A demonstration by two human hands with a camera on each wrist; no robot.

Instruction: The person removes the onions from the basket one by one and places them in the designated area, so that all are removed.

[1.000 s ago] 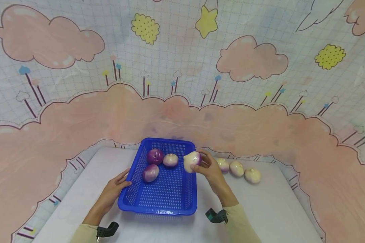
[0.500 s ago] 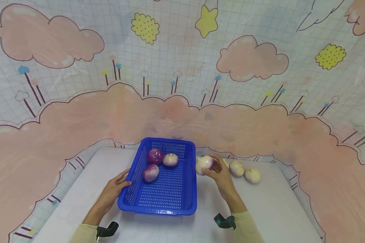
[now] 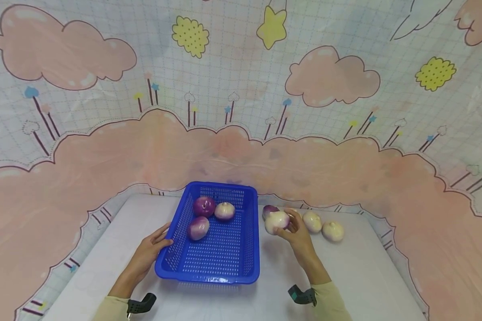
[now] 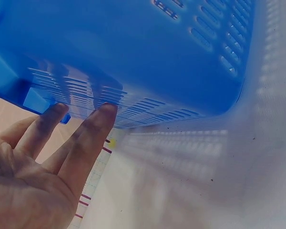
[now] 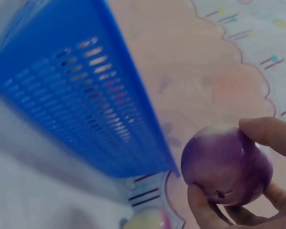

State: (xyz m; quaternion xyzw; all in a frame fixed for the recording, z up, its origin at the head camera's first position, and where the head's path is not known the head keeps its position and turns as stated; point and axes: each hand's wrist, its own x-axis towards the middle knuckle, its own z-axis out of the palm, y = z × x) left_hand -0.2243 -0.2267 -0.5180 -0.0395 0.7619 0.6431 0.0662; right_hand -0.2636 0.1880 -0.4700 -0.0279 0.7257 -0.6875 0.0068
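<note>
In the head view, my left hand (image 3: 147,252) holds the left side of a blue plastic basket (image 3: 210,258), thumb over the rim. The left wrist view shows its fingers (image 4: 88,143) against the slotted outer wall. To the right of the basket, my right hand (image 3: 299,236) holds a white and purple onion (image 3: 276,222) between thumb and fingers. In the right wrist view the onion's purple base (image 5: 224,167) shows. Inside the basket lie a dark purple onion (image 3: 204,207), a pale onion (image 3: 225,211) and a purple-white onion (image 3: 198,228).
Behind the held onion, a purple onion (image 3: 268,209) is partly hidden. Two pale onions (image 3: 312,222) lie farther right on the white table (image 3: 357,263), with another mostly covered by my right hand. A patterned cloth (image 3: 233,160) hangs behind the table.
My right hand has carried the held onion from above the basket's right rim out to the right, over the table. The left hand and basket have stayed in place.
</note>
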